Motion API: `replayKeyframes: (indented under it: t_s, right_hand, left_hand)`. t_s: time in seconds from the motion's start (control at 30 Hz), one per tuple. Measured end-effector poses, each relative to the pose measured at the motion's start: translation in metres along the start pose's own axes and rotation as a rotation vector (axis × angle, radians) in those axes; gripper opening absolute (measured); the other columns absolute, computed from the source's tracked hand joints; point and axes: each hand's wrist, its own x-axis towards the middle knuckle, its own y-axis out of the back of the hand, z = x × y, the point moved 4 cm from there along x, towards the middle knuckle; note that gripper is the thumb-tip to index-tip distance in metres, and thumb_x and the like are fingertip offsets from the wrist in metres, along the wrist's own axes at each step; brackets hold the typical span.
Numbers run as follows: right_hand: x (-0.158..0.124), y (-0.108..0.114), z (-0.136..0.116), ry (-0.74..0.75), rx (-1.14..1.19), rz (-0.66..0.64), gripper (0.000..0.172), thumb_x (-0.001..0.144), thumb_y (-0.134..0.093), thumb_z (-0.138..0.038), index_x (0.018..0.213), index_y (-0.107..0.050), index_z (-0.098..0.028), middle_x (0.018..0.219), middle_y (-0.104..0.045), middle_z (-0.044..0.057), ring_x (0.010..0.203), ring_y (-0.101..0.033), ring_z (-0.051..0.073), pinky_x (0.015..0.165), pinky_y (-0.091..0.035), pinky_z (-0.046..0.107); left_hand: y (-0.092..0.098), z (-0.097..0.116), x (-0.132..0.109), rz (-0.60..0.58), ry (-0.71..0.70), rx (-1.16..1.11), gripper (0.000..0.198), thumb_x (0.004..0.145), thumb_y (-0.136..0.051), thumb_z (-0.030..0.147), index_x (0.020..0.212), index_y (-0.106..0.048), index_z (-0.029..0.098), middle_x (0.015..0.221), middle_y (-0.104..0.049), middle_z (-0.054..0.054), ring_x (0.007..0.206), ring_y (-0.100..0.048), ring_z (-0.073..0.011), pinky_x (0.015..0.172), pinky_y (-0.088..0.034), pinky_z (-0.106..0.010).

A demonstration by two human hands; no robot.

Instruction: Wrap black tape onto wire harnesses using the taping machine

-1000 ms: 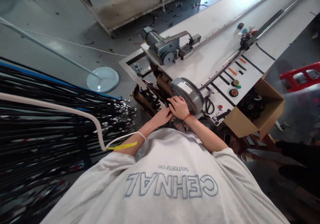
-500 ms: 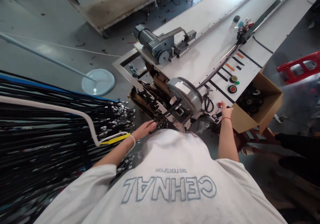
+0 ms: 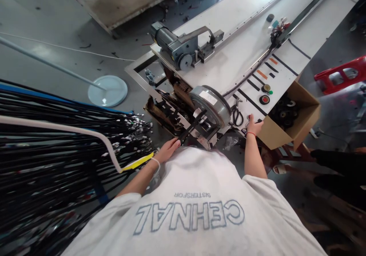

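Note:
A dark cable bundle (image 3: 187,133) runs from the round grey machine head (image 3: 211,104) down to my left hand (image 3: 169,149), whose fingers are wrapped round it. My right hand (image 3: 253,126) is at the near corner of the white worktop (image 3: 225,63), beside a red button (image 3: 249,117) that its thumb or finger touches. Something small and dark lies by its other fingers, and I cannot make out whether they hold it. Black-handled scissors (image 3: 237,115) lie between the machine head and my right hand.
An open cardboard box (image 3: 307,116) of dark rolls adjoins the worktop on the right. A grey motor (image 3: 164,36) sits at the worktop's left edge. Many black cables (image 3: 71,145) hang at the left, near a round pale stand base (image 3: 107,91). A person's sandalled foot (image 3: 280,169) is at the lower right.
My right hand has shifted slightly left and down over the button area. My left hand stays round the cable bundle, its forearm a little further right. The whole view has shifted slightly.

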Motion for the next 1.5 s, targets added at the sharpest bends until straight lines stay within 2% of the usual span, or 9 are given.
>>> replayKeyframes:
  t_s: [0.13, 0.33, 0.47, 0.6, 0.87, 1.07, 1.3, 1.37, 1.5]
  right_hand:
    - [-0.001, 0.001, -0.001, 0.018, -0.001, 0.004, 0.084, 0.08, -0.062, -0.062, 0.139, -0.043, -0.006, 0.136, -0.055, 0.024, 0.129, -0.052, 0.035, 0.108, -0.039, 0.043]
    - [-0.002, 0.001, -0.003, 0.02, 0.03, 0.02, 0.079, 0.085, -0.053, -0.063, 0.138, -0.043, -0.005, 0.137, -0.054, 0.026, 0.129, -0.052, 0.034, 0.109, -0.039, 0.044]
    - [-0.003, 0.002, -0.004, 0.015, 0.024, 0.009, 0.083, 0.079, -0.064, -0.062, 0.138, -0.043, -0.007, 0.135, -0.055, 0.025, 0.128, -0.052, 0.035, 0.109, -0.039, 0.044]
    - [-0.004, 0.004, -0.007, 0.017, 0.035, -0.014, 0.08, 0.08, -0.064, -0.058, 0.137, -0.043, -0.006, 0.136, -0.055, 0.025, 0.128, -0.052, 0.034, 0.109, -0.038, 0.042]
    - [-0.005, 0.003, -0.009, 0.022, 0.076, -0.013, 0.077, 0.08, -0.066, -0.053, 0.136, -0.045, -0.005, 0.136, -0.056, 0.023, 0.128, -0.053, 0.032, 0.108, -0.039, 0.04]
    - [-0.007, 0.003, -0.007, 0.015, 0.073, -0.004, 0.077, 0.08, -0.065, -0.056, 0.136, -0.044, -0.007, 0.135, -0.056, 0.023, 0.126, -0.054, 0.033, 0.107, -0.04, 0.042]
    - [-0.007, 0.002, -0.008, 0.031, 0.064, 0.023, 0.077, 0.082, -0.061, -0.059, 0.136, -0.044, -0.006, 0.135, -0.055, 0.024, 0.127, -0.053, 0.033, 0.108, -0.039, 0.043]
    - [-0.006, 0.001, -0.008, 0.027, 0.066, 0.026, 0.076, 0.083, -0.06, -0.059, 0.135, -0.045, -0.007, 0.136, -0.055, 0.024, 0.127, -0.054, 0.033, 0.107, -0.04, 0.043]
    - [-0.006, 0.0, -0.008, 0.023, 0.053, 0.007, 0.081, 0.079, -0.065, -0.059, 0.137, -0.043, -0.005, 0.133, -0.057, 0.025, 0.125, -0.054, 0.033, 0.107, -0.04, 0.042]
  left_hand:
    - [-0.002, 0.003, -0.001, 0.045, 0.004, -0.052, 0.05, 0.083, -0.042, 0.069, 0.069, -0.046, 0.021, 0.059, -0.043, 0.003, 0.057, -0.04, -0.0125, 0.058, -0.037, -0.027]
    - [-0.006, 0.006, -0.002, 0.045, 0.011, -0.045, 0.05, 0.083, -0.041, 0.068, 0.068, -0.045, 0.021, 0.058, -0.042, 0.003, 0.058, -0.039, -0.013, 0.057, -0.036, -0.026]
    - [-0.01, 0.008, -0.004, 0.057, 0.012, -0.022, 0.05, 0.083, -0.039, 0.068, 0.068, -0.046, 0.021, 0.06, -0.042, 0.003, 0.058, -0.039, -0.0133, 0.06, -0.037, -0.027]
    - [-0.014, 0.008, -0.004, 0.074, 0.004, -0.061, 0.052, 0.083, -0.041, 0.069, 0.067, -0.046, 0.021, 0.059, -0.042, 0.003, 0.058, -0.04, -0.0129, 0.059, -0.039, -0.027]
    - [-0.001, -0.001, 0.004, 0.147, 0.018, -0.088, 0.053, 0.078, -0.047, 0.073, 0.073, -0.046, 0.02, 0.064, -0.044, 0.002, 0.061, -0.041, -0.0131, 0.059, -0.037, -0.026]
    - [-0.007, 0.009, 0.005, 0.076, -0.061, 0.086, 0.046, 0.082, -0.046, 0.064, 0.072, -0.05, 0.02, 0.067, -0.051, 0.0, 0.065, -0.046, -0.0156, 0.062, -0.039, -0.028]
    - [-0.019, 0.01, 0.009, 0.071, -0.037, -0.031, 0.047, 0.084, -0.043, 0.067, 0.072, -0.045, 0.021, 0.062, -0.047, 0.002, 0.059, -0.045, -0.0134, 0.056, -0.039, -0.026]
    - [-0.018, 0.013, 0.008, 0.061, -0.037, -0.015, 0.049, 0.084, -0.043, 0.068, 0.07, -0.045, 0.021, 0.06, -0.047, 0.002, 0.057, -0.044, -0.0132, 0.057, -0.039, -0.026]
    - [-0.01, 0.022, 0.007, 0.121, -0.067, -0.013, 0.05, 0.085, -0.039, 0.069, 0.068, -0.043, 0.022, 0.058, -0.044, 0.003, 0.057, -0.042, -0.0131, 0.058, -0.038, -0.027]
